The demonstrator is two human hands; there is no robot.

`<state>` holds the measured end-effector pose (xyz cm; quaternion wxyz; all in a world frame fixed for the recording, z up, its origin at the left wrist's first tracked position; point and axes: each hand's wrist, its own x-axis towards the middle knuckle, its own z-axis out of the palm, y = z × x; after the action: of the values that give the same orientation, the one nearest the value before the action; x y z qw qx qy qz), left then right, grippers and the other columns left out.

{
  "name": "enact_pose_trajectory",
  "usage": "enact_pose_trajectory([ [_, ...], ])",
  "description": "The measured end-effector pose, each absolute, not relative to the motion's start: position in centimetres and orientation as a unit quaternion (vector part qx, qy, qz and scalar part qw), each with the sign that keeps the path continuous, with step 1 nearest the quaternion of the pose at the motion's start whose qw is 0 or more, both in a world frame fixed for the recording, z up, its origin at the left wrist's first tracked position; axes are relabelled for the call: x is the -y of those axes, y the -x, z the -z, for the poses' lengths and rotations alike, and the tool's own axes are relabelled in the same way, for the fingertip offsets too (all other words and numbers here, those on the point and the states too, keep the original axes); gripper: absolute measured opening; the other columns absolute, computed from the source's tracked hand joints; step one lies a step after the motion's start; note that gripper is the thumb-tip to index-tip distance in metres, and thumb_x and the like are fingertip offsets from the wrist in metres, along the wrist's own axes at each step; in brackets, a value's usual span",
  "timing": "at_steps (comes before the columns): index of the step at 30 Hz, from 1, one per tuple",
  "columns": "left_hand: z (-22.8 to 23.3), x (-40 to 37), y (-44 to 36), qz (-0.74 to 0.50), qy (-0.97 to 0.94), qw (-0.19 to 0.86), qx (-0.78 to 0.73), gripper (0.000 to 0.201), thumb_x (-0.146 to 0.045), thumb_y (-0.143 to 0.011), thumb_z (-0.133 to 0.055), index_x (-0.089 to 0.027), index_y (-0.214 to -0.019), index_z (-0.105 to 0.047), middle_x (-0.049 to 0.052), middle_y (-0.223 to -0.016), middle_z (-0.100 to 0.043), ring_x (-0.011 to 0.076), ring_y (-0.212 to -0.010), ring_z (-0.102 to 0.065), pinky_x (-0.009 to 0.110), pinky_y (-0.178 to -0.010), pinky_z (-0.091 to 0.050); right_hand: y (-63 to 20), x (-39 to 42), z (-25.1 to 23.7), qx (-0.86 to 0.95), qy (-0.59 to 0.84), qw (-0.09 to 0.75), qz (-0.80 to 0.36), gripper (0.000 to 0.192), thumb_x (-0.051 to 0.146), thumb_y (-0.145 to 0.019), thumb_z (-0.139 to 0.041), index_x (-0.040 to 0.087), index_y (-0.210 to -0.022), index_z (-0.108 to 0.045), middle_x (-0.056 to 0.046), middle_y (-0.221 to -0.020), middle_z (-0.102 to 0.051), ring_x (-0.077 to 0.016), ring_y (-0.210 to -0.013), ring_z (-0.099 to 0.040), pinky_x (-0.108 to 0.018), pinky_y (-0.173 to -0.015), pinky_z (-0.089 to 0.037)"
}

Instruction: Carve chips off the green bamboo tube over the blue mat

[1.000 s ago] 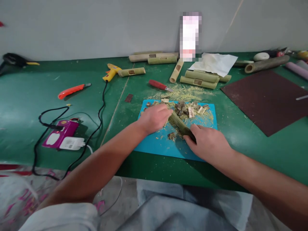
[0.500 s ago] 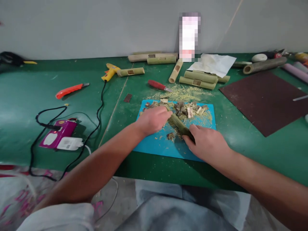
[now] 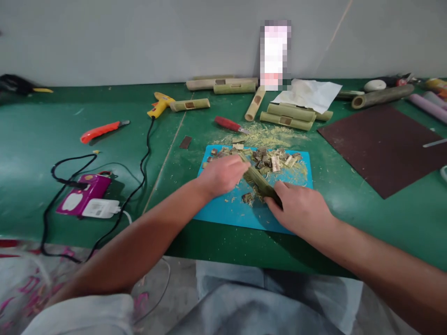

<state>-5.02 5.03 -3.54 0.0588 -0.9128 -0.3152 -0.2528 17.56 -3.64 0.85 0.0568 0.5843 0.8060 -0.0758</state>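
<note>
A green bamboo tube [image 3: 259,180] slants over the blue mat [image 3: 223,211], its far end at my left hand and its near end at my right. My left hand [image 3: 223,174] is closed at the upper end, fingers curled and thumb along the tube; whether it also holds a small tool is hidden. Wrapped round the lower end, my right hand [image 3: 303,205] covers that end. Bamboo chips and shavings [image 3: 267,160] lie heaped on the mat behind the tube, and a small clump of scraps [image 3: 247,199] lies just in front of it.
Beyond the mat lie a red-handled blade tool [image 3: 228,123], sawdust and several cut bamboo tubes [image 3: 286,122]. To the left are an orange utility knife [image 3: 103,131], yellow glue gun [image 3: 159,106], purple power strip [image 3: 84,195] and cables. A dark brown sheet [image 3: 384,153] lies right.
</note>
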Motion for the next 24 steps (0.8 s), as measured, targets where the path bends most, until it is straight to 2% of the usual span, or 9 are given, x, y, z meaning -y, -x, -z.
enact_pose_trajectory([
  [11,3.4,-4.8,5.1,0.232,0.907,0.075,0.344,0.035,-0.027,-0.102,-0.039,-0.014,-0.092,-0.070,0.005,-0.074,-0.063,0.0146,-0.069,-0.058,0.026,-0.063,-0.045,-17.5,3.6,-0.8,-0.805,-0.586,0.061,0.074,0.028,0.040,-0.096,-0.043,0.019,-0.092,-0.060,-0.006,-0.084,-0.070,-0.0195,-0.068,-0.064,-0.032,-0.052,-0.014],
  [16,3.1,-4.3,4.8,0.240,0.910,0.078,0.329,0.038,-0.027,-0.103,-0.036,-0.013,-0.097,-0.071,0.006,-0.075,-0.064,0.0146,-0.069,-0.058,0.025,-0.062,-0.045,-17.5,3.5,-0.6,-0.804,-0.587,0.055,0.078,0.029,0.041,-0.097,-0.042,0.019,-0.092,-0.060,-0.006,-0.085,-0.070,-0.0196,-0.068,-0.064,-0.032,-0.052,-0.015],
  [24,2.9,-3.6,4.4,0.219,0.916,0.052,0.331,0.039,-0.027,-0.103,-0.034,-0.014,-0.096,-0.071,0.005,-0.073,-0.062,0.0139,-0.067,-0.057,0.025,-0.061,-0.044,-17.5,3.6,-0.7,-0.801,-0.590,0.061,0.080,0.028,0.041,-0.096,-0.043,0.019,-0.092,-0.060,-0.006,-0.084,-0.069,-0.0188,-0.066,-0.062,-0.032,-0.052,-0.015],
])
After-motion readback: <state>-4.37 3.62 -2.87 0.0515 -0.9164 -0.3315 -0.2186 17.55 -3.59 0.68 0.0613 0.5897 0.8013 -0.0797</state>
